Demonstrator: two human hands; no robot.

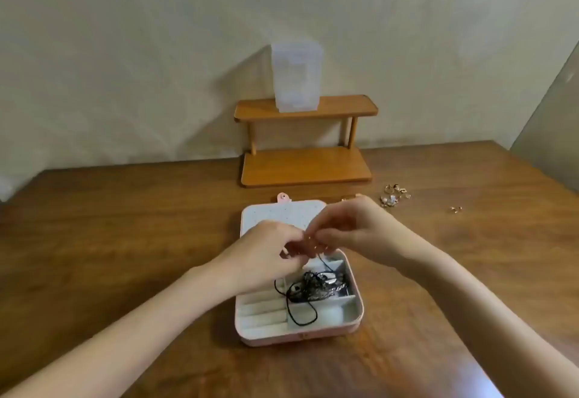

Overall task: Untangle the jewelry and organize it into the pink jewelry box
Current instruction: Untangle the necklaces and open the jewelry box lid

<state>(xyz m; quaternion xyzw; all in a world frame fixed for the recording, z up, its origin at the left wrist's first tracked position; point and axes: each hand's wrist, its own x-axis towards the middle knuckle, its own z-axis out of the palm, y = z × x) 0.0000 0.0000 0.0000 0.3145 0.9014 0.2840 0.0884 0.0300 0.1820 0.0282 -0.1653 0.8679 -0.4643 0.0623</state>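
Both of my hands meet above the open box, fingertips pinched together on something small and thin. My left hand [269,248] and my right hand [347,228] work the same spot, and a thin black cord [308,310] runs down from that pinch into the box, so I judge I am gripping the cord's upper end or a small clasp on it. What exactly sits between the fingertips is too small and blurred for me to tell.

The square pink jewelry box with pale compartments [359,313] lies open on the brown wooden table [125,241], its dotted white lid panel [275,214] laid flat behind the tray. A dark, silvery tangle of chains [316,288] rests in the right middle compartment, with the black cord looping out over the dividers into the front compartment. The ribbed ring rolls at the front left [263,313] look unfilled.

A small heap of gold-toned rings and earrings [395,194] lies on the table to the right of the box, one stray gold piece [456,208] farther right. Behind stands a two-tier wooden shelf [305,165] with a frosted plastic container [297,76] on top.

By my reading, the job is early: the tangle is unsorted, the cord is not yet laid away, and the gold pieces have yet to go in.
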